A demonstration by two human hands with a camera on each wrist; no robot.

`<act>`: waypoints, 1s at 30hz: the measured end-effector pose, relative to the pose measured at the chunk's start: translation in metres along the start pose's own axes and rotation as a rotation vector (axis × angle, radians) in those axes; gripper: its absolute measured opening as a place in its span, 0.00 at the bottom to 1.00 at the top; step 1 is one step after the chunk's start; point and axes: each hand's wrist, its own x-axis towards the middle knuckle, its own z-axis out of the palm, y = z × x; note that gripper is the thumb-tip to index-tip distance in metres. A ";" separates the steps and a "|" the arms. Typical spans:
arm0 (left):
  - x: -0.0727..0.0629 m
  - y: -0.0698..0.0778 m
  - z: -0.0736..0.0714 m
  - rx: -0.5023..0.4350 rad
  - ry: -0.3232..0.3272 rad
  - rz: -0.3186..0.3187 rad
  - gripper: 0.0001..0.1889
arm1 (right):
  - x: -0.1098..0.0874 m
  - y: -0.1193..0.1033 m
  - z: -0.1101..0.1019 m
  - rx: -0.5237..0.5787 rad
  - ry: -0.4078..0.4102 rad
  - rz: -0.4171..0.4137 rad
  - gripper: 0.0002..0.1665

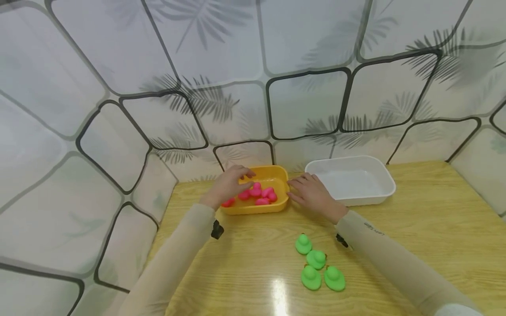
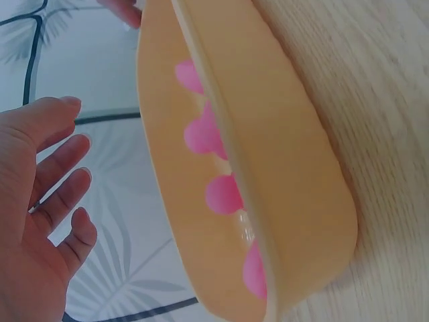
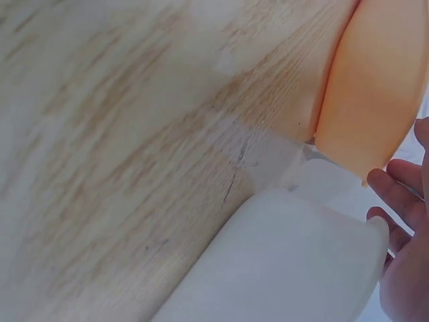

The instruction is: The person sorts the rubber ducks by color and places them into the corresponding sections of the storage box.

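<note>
Wooden tabletop (image 1: pixel 241 259), pink toys (image 1: pixel 256 192) in tray (image 1: pixel 257 210) between loosely spread left fingers (image 2: pixel 64 161) and right fingers (image 3: pixel 395 194)

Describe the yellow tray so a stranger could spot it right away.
Find the wooden table, then its back edge along the patterned wall. There, on the left, sits the yellow tray, with the right hand at its right end. Unlike the white tray to its right, it holds pink toys.

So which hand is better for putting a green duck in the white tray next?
Probably the right hand. It's right beside the white tray and closer to the green ducks. The left hand is farther from both, over by the yellow tray's left end.
</note>
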 end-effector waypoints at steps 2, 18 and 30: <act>0.000 0.003 0.002 0.004 -0.006 0.007 0.16 | -0.002 0.001 0.000 0.005 0.032 0.000 0.25; 0.011 0.034 0.033 -0.031 -0.076 0.071 0.18 | -0.025 0.009 -0.013 0.069 0.160 -0.088 0.17; 0.045 0.052 0.059 0.072 -0.069 0.165 0.18 | -0.064 0.020 -0.024 0.125 0.309 -0.209 0.14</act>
